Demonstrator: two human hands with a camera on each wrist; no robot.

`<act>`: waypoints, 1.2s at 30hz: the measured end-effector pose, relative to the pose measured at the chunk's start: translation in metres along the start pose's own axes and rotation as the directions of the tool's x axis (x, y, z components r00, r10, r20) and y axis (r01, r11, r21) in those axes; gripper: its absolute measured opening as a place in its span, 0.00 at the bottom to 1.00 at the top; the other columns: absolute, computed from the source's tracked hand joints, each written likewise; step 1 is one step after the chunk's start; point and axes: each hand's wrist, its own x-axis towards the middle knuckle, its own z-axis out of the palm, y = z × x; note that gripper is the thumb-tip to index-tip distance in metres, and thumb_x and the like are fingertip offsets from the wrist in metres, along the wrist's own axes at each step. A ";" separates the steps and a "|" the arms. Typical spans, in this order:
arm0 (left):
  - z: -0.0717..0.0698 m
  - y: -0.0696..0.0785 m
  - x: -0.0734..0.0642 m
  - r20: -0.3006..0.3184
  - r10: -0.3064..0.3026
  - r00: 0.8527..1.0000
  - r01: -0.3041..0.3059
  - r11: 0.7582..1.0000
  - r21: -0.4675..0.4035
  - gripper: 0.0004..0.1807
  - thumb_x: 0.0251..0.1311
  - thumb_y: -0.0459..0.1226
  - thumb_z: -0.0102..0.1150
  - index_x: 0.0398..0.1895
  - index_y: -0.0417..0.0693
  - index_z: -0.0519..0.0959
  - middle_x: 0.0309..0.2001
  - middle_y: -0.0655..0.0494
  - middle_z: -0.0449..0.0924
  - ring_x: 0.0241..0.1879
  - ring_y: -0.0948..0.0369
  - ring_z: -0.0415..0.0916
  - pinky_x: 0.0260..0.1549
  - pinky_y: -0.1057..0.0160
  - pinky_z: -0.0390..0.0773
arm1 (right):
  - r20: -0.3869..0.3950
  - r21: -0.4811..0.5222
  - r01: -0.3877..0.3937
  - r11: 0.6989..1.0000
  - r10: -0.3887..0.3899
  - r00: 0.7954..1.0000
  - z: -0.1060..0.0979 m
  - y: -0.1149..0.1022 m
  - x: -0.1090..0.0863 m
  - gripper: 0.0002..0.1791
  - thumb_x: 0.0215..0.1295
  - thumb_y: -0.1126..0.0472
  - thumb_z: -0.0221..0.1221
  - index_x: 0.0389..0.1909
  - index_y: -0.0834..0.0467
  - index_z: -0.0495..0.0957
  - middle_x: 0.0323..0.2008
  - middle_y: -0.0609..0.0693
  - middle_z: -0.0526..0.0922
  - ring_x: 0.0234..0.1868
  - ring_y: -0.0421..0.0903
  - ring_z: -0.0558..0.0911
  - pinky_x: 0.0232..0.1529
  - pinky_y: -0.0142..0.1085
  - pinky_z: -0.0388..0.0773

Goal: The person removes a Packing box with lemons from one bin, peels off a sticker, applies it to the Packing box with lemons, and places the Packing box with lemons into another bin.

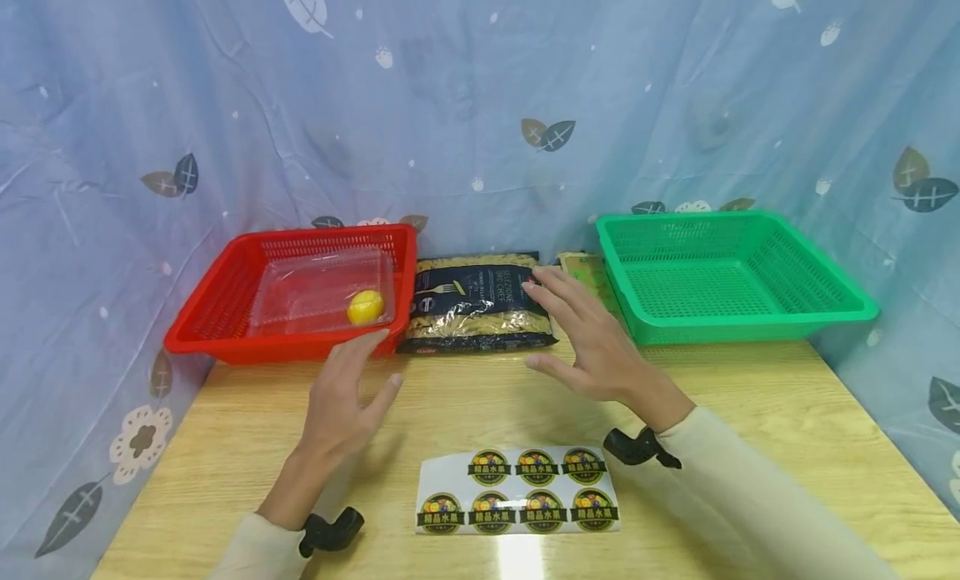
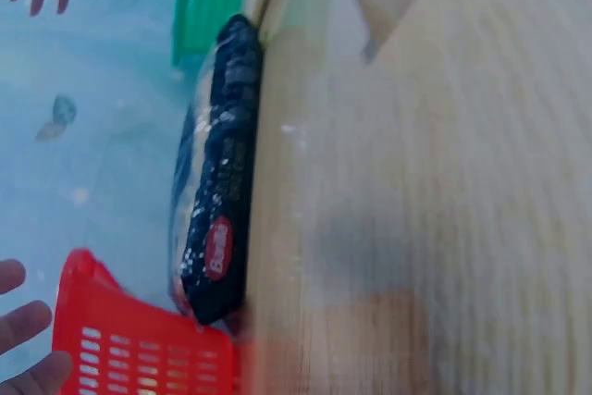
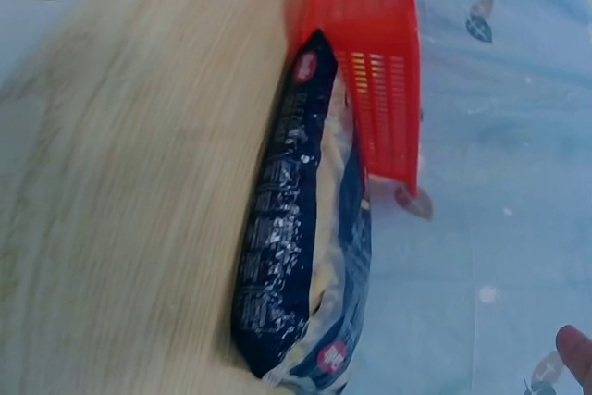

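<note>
Your left hand (image 1: 339, 407) hangs above the table (image 1: 457, 413), thumb and fingers apart, holding nothing, fingertips near the front rim of the red basket (image 1: 277, 348). In there, a yellow fruit (image 1: 366, 307) sits in a clear plastic tray (image 1: 300, 292). And your right hand (image 1: 596, 351): empty too, thumb wide of the fingers, near the right end of the pasta bag (image 1: 472, 305), which lies between the red basket and the green basket (image 1: 750, 328). Between your wrists, the sticker sheet (image 1: 442, 473) lies flat.
</note>
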 end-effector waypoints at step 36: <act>-0.006 -0.060 -0.006 0.125 -0.838 0.531 0.180 -0.032 -0.983 0.09 0.71 0.39 0.57 0.36 0.43 0.71 0.28 0.47 0.83 0.29 0.51 0.83 0.35 0.50 0.87 | 0.382 0.599 -0.581 0.551 0.441 0.812 0.073 -0.012 0.146 0.44 0.68 0.51 0.63 0.80 0.49 0.52 0.78 0.49 0.58 0.75 0.53 0.63 0.67 0.54 0.70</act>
